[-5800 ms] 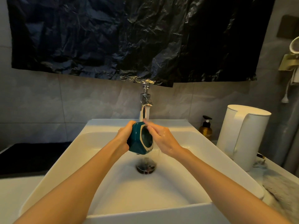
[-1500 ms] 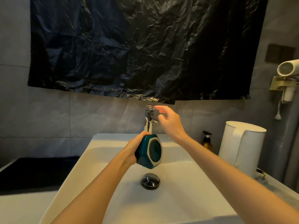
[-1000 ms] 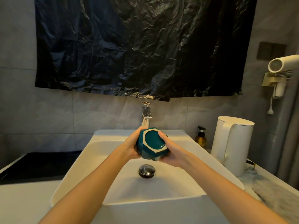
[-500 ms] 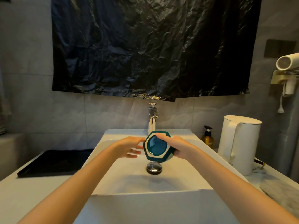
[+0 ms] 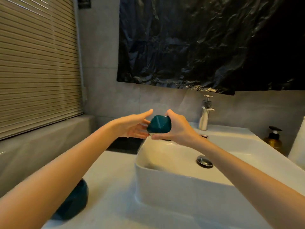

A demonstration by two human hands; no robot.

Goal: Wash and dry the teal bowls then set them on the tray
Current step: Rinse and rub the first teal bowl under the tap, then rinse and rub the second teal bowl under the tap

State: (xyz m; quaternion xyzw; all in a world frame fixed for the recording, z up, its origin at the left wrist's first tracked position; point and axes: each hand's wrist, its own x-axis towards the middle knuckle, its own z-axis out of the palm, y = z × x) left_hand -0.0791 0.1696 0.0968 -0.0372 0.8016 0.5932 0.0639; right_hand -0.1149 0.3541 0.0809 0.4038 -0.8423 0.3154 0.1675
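Faceted teal bowl (image 5: 159,124) held up, rim downward; 2nd bowl (image 5: 74,202) on counter (image 5: 112,179).

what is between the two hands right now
In the head view, the teal bowl: the right hand grips it, and the open left hand is at its other side. Whether that hand touches it is unclear.

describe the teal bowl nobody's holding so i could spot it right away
Start at the white sink; on the pale counter to its left, low in the view, sits a dark teal bowl, half hidden behind the left forearm. Unlike the held bowl, which the right hand grips above the sink's rim, no hand touches it.
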